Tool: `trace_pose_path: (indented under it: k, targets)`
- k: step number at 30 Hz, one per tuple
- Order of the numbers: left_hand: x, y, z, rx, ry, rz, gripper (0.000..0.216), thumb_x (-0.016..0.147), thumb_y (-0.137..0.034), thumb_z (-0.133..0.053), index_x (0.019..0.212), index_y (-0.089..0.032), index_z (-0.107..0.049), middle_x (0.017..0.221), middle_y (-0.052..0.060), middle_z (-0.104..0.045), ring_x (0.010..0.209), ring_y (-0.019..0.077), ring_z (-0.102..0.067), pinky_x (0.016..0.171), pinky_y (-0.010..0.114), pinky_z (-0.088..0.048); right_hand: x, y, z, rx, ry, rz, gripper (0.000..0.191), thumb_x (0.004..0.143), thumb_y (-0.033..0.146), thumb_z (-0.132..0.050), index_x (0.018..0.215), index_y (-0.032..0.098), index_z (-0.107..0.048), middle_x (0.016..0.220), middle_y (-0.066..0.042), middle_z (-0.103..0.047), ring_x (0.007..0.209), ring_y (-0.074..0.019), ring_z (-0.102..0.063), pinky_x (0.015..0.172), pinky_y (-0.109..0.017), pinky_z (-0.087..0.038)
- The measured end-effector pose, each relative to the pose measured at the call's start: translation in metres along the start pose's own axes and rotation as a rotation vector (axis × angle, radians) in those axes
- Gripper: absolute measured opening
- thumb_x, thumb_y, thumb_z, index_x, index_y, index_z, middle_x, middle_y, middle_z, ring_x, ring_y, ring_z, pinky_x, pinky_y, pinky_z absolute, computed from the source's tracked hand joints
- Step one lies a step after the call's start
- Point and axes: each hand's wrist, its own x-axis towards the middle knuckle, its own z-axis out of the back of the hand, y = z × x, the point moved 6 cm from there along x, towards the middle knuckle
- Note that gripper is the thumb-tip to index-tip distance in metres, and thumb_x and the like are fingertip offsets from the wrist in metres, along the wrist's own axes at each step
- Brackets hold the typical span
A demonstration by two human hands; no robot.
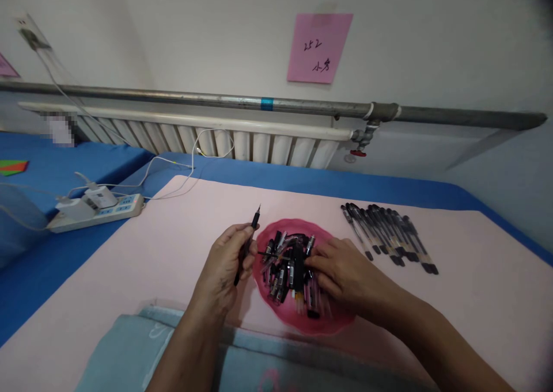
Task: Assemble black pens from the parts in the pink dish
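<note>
My left hand (224, 259) is closed around a black pen (255, 220), its pointed metal tip facing up and away from me. Just to its right, a pink bowl (298, 326) with a wavy rim holds a jumble of black caps, clear tubes and other pen parts (280, 277). Over the bowl's right side reaches my right hand (345, 271), its bent fingers apart and touching the parts; I see nothing gripped between them. Several capped clear pens (380, 231) with black ends lie side by side to the right of the bowl.
Pink sheeting (185, 219) covers the blue-edged table. A light-blue cloth (129, 346) lies at the near edge. At the left, a power strip (125, 206) carries white plugs and cables. Behind the table are a radiator (242, 144) and a metal pipe (207, 99).
</note>
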Motion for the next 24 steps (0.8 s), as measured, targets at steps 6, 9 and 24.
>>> trace_pose_path:
  k: [6,9,24]
  targets:
    - [0.001,0.001,-0.001,-0.001,0.010,-0.004,0.022,0.072,-0.033,-0.063,0.085,-0.015,-0.058,0.053,-0.005,-0.051,0.034,0.0015,-0.032,0.033,0.016,-0.015,0.000,0.001,0.001,-0.020,-0.003,-0.005,0.018,0.083,0.021,-0.050,0.079,0.020,-0.068,0.088,-0.007,-0.063,0.085,-0.0238,-0.051,0.071,-0.036,-0.032]
    - [0.001,0.001,-0.002,-0.001,0.019,0.000,0.023,0.072,-0.033,-0.063,0.086,-0.015,-0.058,0.053,-0.005,-0.050,0.034,0.0018,-0.032,0.033,0.016,-0.015,0.003,0.001,-0.001,-0.030,-0.006,-0.014,0.017,0.083,0.024,-0.053,0.076,0.019,-0.067,0.087,-0.008,-0.063,0.085,-0.0240,-0.050,0.071,-0.036,-0.032]
    - [-0.002,0.009,-0.014,0.086,0.101,0.060,0.021,0.071,-0.035,-0.062,0.077,-0.018,-0.052,0.049,-0.008,-0.048,0.032,0.0010,-0.026,0.034,0.016,-0.013,0.003,0.013,0.003,0.160,-0.165,-0.075,0.016,0.075,0.009,-0.050,0.071,0.019,-0.062,0.075,-0.004,-0.066,0.076,-0.0226,-0.055,0.075,-0.039,-0.038]
